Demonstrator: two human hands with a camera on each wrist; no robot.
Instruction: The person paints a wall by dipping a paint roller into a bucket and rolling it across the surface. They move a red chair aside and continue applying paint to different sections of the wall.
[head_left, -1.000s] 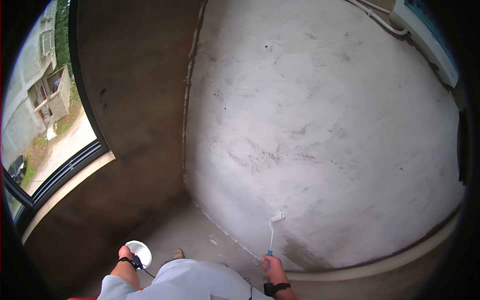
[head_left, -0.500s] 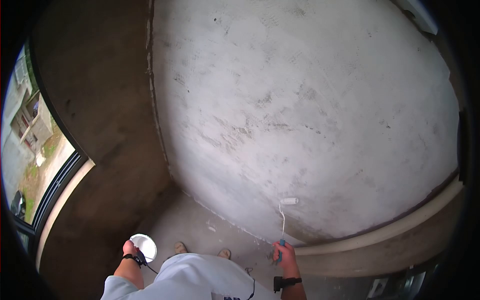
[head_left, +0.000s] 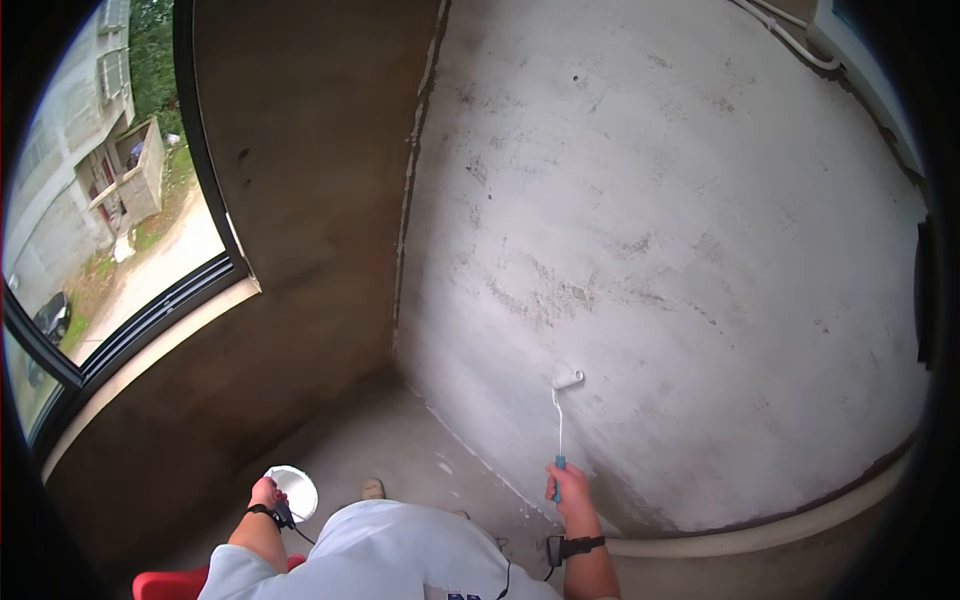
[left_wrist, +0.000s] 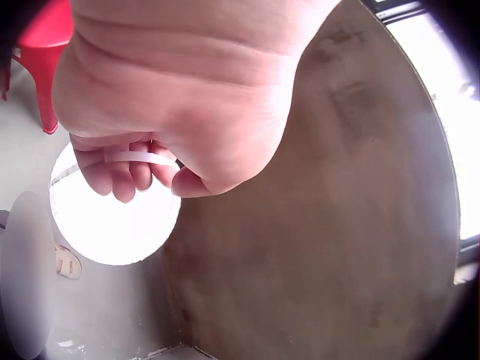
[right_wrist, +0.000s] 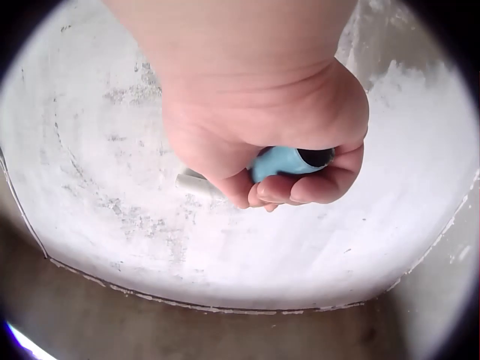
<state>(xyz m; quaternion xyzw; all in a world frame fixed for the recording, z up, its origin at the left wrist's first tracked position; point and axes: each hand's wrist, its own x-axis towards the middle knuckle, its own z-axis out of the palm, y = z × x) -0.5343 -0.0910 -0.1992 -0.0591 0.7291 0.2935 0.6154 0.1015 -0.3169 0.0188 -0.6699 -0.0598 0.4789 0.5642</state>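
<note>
A paint roller point(head_left: 568, 381) with a white sleeve lies against the whitish wall point(head_left: 640, 170), low on its surface. My right hand point(head_left: 572, 490) grips its blue handle point(right_wrist: 281, 163), fingers wrapped around it in the right wrist view. The sleeve is partly hidden there behind the hand. On the other side, my left hand point(head_left: 266, 494) holds a white bucket point(head_left: 303, 490) by its thin handle point(left_wrist: 142, 157), the fingers curled under it. The bucket hangs below the hand in the left wrist view, its inside too bright to make out.
A brown wall point(head_left: 300, 180) with a window point(head_left: 150, 320) stands to the left, meeting the whitish wall at a corner. Behind the left arm is a red stool point(left_wrist: 46, 56). A pale pipe point(head_left: 760, 537) runs along the whitish wall's foot. A white appliance point(head_left: 870, 75) hangs upper right.
The roller went down and rightward along the wall, then up and back left, in my right hand. My left hand keeps holding the bucket. The head view swung left and back.
</note>
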